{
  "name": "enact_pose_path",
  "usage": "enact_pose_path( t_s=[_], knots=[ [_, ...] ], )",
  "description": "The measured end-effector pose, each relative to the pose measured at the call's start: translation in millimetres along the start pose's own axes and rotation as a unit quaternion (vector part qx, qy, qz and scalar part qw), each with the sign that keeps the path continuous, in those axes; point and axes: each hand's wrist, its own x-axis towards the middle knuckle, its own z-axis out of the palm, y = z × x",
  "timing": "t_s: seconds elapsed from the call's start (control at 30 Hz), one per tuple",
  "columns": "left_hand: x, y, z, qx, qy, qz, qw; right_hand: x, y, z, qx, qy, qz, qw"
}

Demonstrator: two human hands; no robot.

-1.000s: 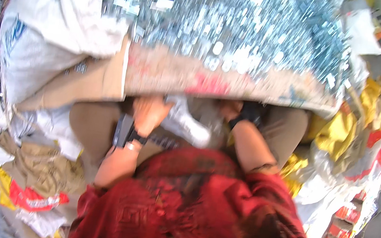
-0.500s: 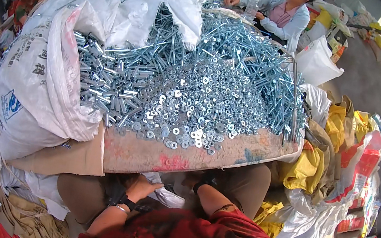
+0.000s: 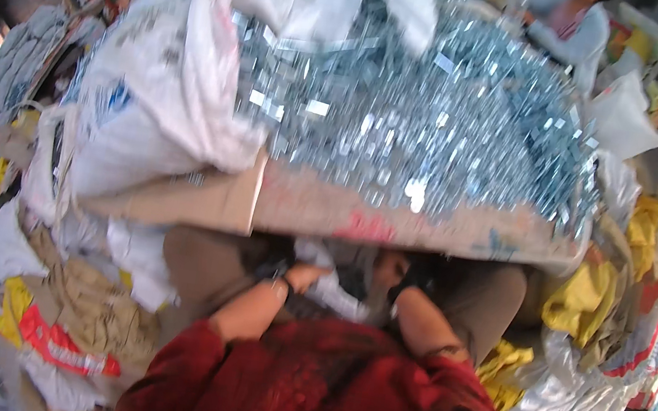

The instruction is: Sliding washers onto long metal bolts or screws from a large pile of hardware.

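Both my hands are low between my knees, below the front edge of a stained board [image 3: 428,225]. My left hand [image 3: 306,277] is at a white plastic sack [image 3: 337,296]; its fingers are smeared by motion. Close to the sack's other side, in shadow under the board, is my right hand [image 3: 390,270], its fingers mostly hidden. On the board lies a wide heap of shiny metal hardware [image 3: 384,120], blurred now. The earlier frame shows it as flat washers, short metal sleeves and long thin bolts.
A full white woven sack [image 3: 139,109] leans at the heap's left, above a cardboard flap [image 3: 194,198]. Yellow sacks [image 3: 582,303] and brown cloth [image 3: 102,299] lie around me. A co-worker in a light blue top [image 3: 576,34] sits at the far right; other people are far left.
The whole view has shifted, so the heap and board sit higher and further right, and is blurred. My left hand has moved in toward the middle of the white sack.
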Motion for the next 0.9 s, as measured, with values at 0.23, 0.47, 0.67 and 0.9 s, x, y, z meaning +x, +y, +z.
enact_pose_path(
  t_s=[0.23,0.47,0.67,0.9],
  knots=[
    [-56.7,19.1,-11.7,-0.106,0.089,0.179,0.974,-49.0,84.8,-152.0,0.739,-0.029,0.240,0.629],
    [-155.9,36.1,-42.1,-0.354,0.097,0.183,0.912,-125.7,122.3,-203.4,0.891,0.158,0.244,0.349],
    [-194.1,67.5,-59.2,-0.275,0.089,0.314,0.905,-129.4,128.7,-228.2,0.915,0.207,0.174,0.299],
    [-132.6,23.3,-31.7,-0.156,0.067,0.210,0.963,-102.7,96.7,-231.3,0.916,0.135,0.109,0.361]
  ],
)
